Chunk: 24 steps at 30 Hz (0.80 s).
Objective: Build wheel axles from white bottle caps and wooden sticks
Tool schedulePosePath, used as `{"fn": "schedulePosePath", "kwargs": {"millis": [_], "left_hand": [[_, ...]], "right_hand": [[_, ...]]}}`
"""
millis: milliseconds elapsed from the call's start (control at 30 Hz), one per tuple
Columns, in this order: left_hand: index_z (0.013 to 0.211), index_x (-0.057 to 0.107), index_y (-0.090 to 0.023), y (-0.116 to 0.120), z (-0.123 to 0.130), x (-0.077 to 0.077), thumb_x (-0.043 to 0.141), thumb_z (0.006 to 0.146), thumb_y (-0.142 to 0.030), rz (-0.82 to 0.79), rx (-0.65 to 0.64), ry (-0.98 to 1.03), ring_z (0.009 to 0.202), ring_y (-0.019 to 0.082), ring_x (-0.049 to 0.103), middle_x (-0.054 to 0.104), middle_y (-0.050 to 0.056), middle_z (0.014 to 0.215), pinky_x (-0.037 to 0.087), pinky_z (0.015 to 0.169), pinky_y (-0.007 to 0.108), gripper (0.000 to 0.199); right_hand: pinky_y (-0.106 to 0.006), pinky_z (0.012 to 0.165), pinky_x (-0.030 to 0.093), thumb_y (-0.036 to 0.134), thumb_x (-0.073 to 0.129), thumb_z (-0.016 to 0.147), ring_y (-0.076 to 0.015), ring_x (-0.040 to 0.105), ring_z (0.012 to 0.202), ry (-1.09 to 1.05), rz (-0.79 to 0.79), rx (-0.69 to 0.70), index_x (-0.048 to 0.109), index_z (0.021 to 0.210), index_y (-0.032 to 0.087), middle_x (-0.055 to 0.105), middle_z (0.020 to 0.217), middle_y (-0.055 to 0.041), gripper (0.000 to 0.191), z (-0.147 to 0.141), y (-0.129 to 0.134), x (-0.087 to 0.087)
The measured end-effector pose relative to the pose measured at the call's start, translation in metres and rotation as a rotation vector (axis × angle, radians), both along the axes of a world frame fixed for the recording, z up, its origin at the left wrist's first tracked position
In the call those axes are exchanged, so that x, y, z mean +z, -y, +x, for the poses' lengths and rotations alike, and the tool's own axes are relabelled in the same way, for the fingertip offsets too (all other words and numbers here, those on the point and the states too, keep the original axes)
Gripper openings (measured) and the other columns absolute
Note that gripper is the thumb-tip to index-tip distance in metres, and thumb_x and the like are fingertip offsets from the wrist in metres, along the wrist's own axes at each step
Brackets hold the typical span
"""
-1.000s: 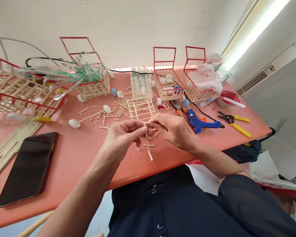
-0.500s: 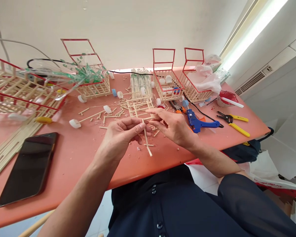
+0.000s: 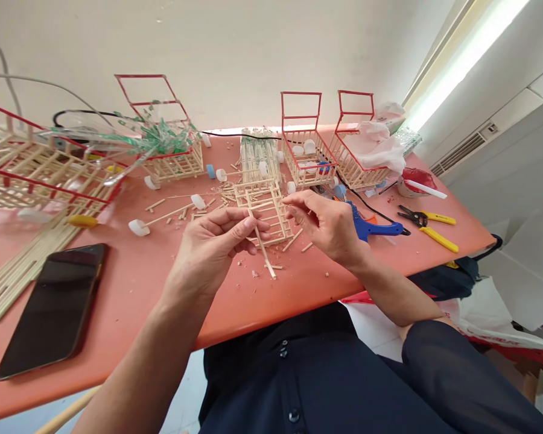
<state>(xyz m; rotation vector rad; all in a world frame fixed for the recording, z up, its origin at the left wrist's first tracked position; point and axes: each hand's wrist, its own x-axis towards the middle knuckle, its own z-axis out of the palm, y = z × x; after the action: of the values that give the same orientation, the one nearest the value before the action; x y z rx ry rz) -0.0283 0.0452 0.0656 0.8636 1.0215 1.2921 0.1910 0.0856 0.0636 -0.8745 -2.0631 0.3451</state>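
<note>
Between the thumb and fingers of my left hand (image 3: pixel 215 241) is a thin wooden stick (image 3: pixel 265 253), slanting down toward the table's front edge. My right hand (image 3: pixel 328 226) hovers just to the right, apart from that stick. Its thumb and forefinger are drawn together; whether something small is between them I cannot make out. Under and behind the hands lies a ladder-like wooden stick frame (image 3: pixel 278 220), partly covered by my left fingers. Short cut stick pieces (image 3: pixel 217 208) are scattered around it.
Finished stick carts with red rims (image 3: pixel 310 157) stand along the wall. To the right lie a blue glue gun (image 3: pixel 375 229), yellow-handled pliers (image 3: pixel 438 238) and a red-stained cup (image 3: pixel 416 182). A phone (image 3: pixel 49 307), long sticks (image 3: pixel 13 271) and a wheeled axle (image 3: pixel 163 217) are left.
My right hand has drawn back to the right, away from the stick in my left hand. My left hand has shifted slightly left with its stick, exposing more of the frame.
</note>
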Motion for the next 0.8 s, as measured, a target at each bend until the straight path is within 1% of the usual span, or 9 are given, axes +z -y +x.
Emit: {"fn": "schedulePosePath", "kwargs": {"millis": [100, 200, 300, 367, 433, 500, 600, 700, 800], "left_hand": [[0.088, 0.082, -0.015, -0.001, -0.003, 0.002, 0.101, 0.070, -0.034, 0.030, 0.047, -0.006, 0.066, 0.013, 0.073, 0.083, 0.007, 0.084, 0.056, 0.053, 0.018, 0.032], [0.086, 0.082, -0.016, -0.001, -0.003, 0.002, 0.102, 0.069, -0.034, 0.028, 0.053, -0.003, 0.066, 0.013, 0.073, 0.082, 0.006, 0.084, 0.057, 0.054, 0.018, 0.032], [0.086, 0.082, -0.016, -0.001, -0.002, 0.002, 0.103, 0.068, -0.035, 0.025, 0.038, 0.010, 0.066, 0.013, 0.073, 0.082, 0.006, 0.082, 0.058, 0.055, 0.018, 0.034], [0.087, 0.082, -0.016, 0.000, -0.002, 0.003, 0.103, 0.068, -0.036, 0.029, 0.033, 0.008, 0.066, 0.013, 0.073, 0.082, 0.006, 0.082, 0.058, 0.055, 0.018, 0.034], [0.086, 0.082, -0.016, 0.001, -0.001, 0.004, 0.103, 0.068, -0.037, 0.028, 0.019, 0.005, 0.066, 0.013, 0.073, 0.082, 0.007, 0.083, 0.058, 0.056, 0.019, 0.035], [0.084, 0.081, -0.016, 0.002, -0.001, 0.004, 0.104, 0.066, -0.039, 0.018, -0.003, 0.016, 0.064, 0.013, 0.072, 0.082, 0.007, 0.081, 0.058, 0.056, 0.019, 0.037], [0.081, 0.081, -0.017, 0.002, 0.001, 0.004, 0.106, 0.062, -0.039, -0.013, -0.036, 0.046, 0.060, 0.012, 0.070, 0.081, 0.005, 0.078, 0.059, 0.056, 0.019, 0.039], [0.080, 0.081, -0.017, 0.001, 0.003, 0.003, 0.108, 0.060, -0.038, -0.041, -0.068, 0.072, 0.058, 0.010, 0.068, 0.081, 0.004, 0.077, 0.058, 0.056, 0.018, 0.040], [0.079, 0.080, -0.017, 0.000, 0.002, 0.001, 0.108, 0.060, -0.037, -0.055, -0.085, 0.087, 0.057, 0.009, 0.067, 0.081, 0.004, 0.077, 0.057, 0.056, 0.017, 0.040]], "right_hand": [[-0.024, 0.079, 0.055, 0.034, 0.058, 0.112, -0.0123, 0.073, 0.077, 0.008, 0.016, -0.056, 0.077, 0.112, 0.019, 0.083, 0.095, -0.0025, 0.024, 0.006, 0.002, 0.012], [-0.027, 0.081, 0.056, 0.033, 0.059, 0.111, -0.0150, 0.074, 0.081, 0.047, 0.054, -0.140, 0.078, 0.110, 0.021, 0.084, 0.101, -0.0042, 0.023, 0.019, 0.008, 0.031], [-0.031, 0.082, 0.058, 0.031, 0.062, 0.108, -0.0189, 0.076, 0.088, 0.126, 0.096, -0.230, 0.079, 0.110, 0.021, 0.084, 0.105, -0.0061, 0.019, 0.043, 0.016, 0.047], [-0.035, 0.088, 0.059, 0.028, 0.064, 0.106, -0.0223, 0.077, 0.093, 0.241, 0.083, -0.317, 0.079, 0.111, 0.023, 0.083, 0.108, -0.0072, 0.016, 0.066, 0.020, 0.050], [-0.041, 0.092, 0.060, 0.027, 0.062, 0.105, -0.0271, 0.076, 0.102, 0.380, 0.041, -0.398, 0.078, 0.114, 0.022, 0.082, 0.115, -0.0099, 0.019, 0.094, 0.023, 0.045], [-0.049, 0.097, 0.059, 0.027, 0.058, 0.105, -0.0331, 0.074, 0.113, 0.549, -0.009, -0.474, 0.077, 0.118, 0.021, 0.080, 0.121, -0.0137, 0.023, 0.121, 0.026, 0.033], [-0.056, 0.100, 0.058, 0.026, 0.056, 0.104, -0.0375, 0.072, 0.113, 0.726, -0.081, -0.494, 0.074, 0.122, 0.017, 0.078, 0.121, -0.0182, 0.028, 0.151, 0.030, 0.014], [-0.056, 0.099, 0.058, 0.027, 0.057, 0.102, -0.0383, 0.071, 0.113, 0.786, -0.109, -0.488, 0.071, 0.128, 0.016, 0.077, 0.120, -0.0187, 0.031, 0.161, 0.035, 0.005], [-0.052, 0.093, 0.058, 0.028, 0.058, 0.101, -0.0373, 0.073, 0.108, 0.811, -0.124, -0.454, 0.069, 0.127, 0.017, 0.077, 0.114, -0.0182, 0.030, 0.160, 0.039, 0.004]]}}
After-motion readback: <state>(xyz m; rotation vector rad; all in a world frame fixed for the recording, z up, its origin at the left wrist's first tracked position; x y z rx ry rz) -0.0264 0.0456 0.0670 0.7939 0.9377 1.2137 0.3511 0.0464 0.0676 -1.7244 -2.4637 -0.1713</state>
